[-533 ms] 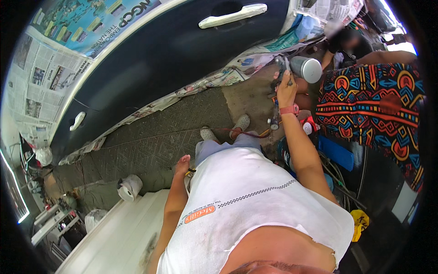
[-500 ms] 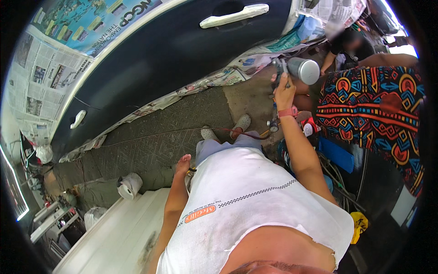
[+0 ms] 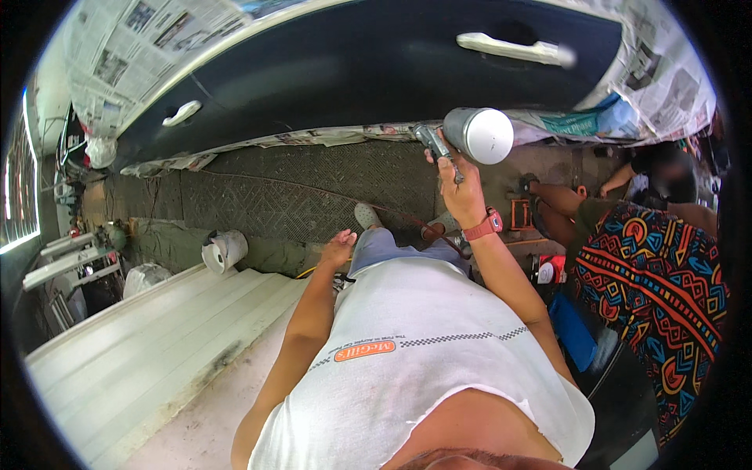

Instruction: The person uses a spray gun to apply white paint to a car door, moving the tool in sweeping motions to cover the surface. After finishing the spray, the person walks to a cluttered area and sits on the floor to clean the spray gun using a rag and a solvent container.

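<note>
Left hand (image 3: 337, 251), centre, relaxed and partly open; right hand (image 3: 464, 194), upper centre, gripping a metallic spray gun (image 3: 427, 139) with cylindrical grey, white-ended cup (image 3: 487, 135). Beyond, dark patterned floor (image 3: 290, 184); at top, blackish car door (image 3: 337, 74), newspaper-masked (image 3: 168, 39).

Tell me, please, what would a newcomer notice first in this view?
A dark car panel stretching across the top would probably catch the eye first, newspaper along its edges. Below it, the right hand holds a spray gun with a silver cup. At the right, a brightly patterned cloth stands out.
</note>
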